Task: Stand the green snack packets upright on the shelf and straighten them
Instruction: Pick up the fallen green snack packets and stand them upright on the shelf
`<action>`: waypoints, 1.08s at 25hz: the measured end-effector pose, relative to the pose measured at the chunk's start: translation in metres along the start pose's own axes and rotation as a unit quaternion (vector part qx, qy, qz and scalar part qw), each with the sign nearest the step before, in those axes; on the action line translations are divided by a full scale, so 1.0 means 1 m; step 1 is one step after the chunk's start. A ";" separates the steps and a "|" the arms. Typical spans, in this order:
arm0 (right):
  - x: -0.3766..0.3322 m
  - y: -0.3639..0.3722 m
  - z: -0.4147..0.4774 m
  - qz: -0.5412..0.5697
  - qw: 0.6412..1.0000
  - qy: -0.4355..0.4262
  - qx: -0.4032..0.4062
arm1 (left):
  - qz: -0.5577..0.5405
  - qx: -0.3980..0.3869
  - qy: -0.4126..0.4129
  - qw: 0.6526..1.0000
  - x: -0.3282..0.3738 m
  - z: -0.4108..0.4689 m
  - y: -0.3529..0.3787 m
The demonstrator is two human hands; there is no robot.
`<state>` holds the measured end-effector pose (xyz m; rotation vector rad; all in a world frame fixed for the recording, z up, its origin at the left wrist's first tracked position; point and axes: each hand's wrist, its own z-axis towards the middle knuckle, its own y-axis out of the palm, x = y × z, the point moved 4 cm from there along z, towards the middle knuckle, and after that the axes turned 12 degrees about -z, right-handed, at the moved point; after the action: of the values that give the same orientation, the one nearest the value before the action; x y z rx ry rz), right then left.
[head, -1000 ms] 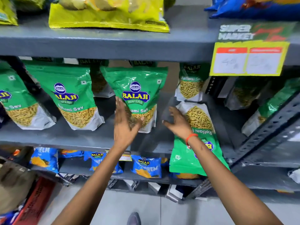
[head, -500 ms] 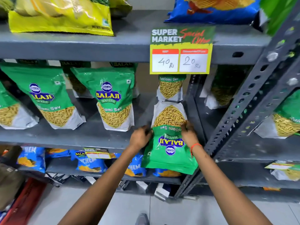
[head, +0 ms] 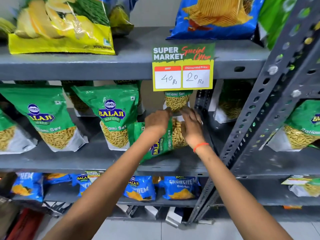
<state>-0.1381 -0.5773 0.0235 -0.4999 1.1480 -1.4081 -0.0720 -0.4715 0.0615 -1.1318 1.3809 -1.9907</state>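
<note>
A green Balaji Ratlami Sev packet [head: 164, 144] is turned on its side above the grey middle shelf [head: 86, 160], its lettering running vertically. My left hand [head: 156, 121] grips its upper left part and my right hand [head: 192, 127] holds its right end. Upright green packets stand to the left: one [head: 112, 111] right beside the held packet, another [head: 46, 116] further left. A further green packet [head: 176, 101] stands behind my hands, half hidden by the price card.
A yellow price card [head: 182, 66] hangs from the upper shelf edge. A perforated grey upright post [head: 256, 122] runs diagonally at right, with more green packets [head: 301, 129] beyond it. Blue snack packets [head: 140, 187] fill the lower shelf; yellow [head: 60, 26] and blue bags [head: 216, 16] lie above.
The packet lay upside down over the shelf's front edge. Both hands took hold of it, lifted it back onto the shelf and rotated it to its side. The view shifted right.
</note>
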 end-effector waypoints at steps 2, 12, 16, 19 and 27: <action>-0.002 -0.003 0.018 -0.046 0.996 -0.049 -0.051 | 0.044 -0.002 0.050 0.998 0.010 0.001 -0.004; 0.006 0.008 0.017 0.060 0.998 -0.006 0.012 | -0.117 0.217 0.219 0.944 -0.008 -0.072 0.035; 0.022 0.015 0.014 0.094 0.993 0.045 0.047 | -0.327 0.046 -0.026 0.944 -0.043 -0.091 0.113; 0.031 0.016 0.011 0.147 0.979 0.101 0.101 | -0.600 0.014 -0.220 0.769 -0.069 -0.079 0.141; 0.059 0.042 0.015 0.479 0.818 0.273 0.161 | -0.710 0.059 -0.112 0.693 -0.054 -0.022 0.090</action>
<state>-0.1168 -0.6298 -0.0249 0.7225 1.2826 -0.7907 -0.0672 -0.4547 -0.0441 -2.7240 -0.0478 -2.4947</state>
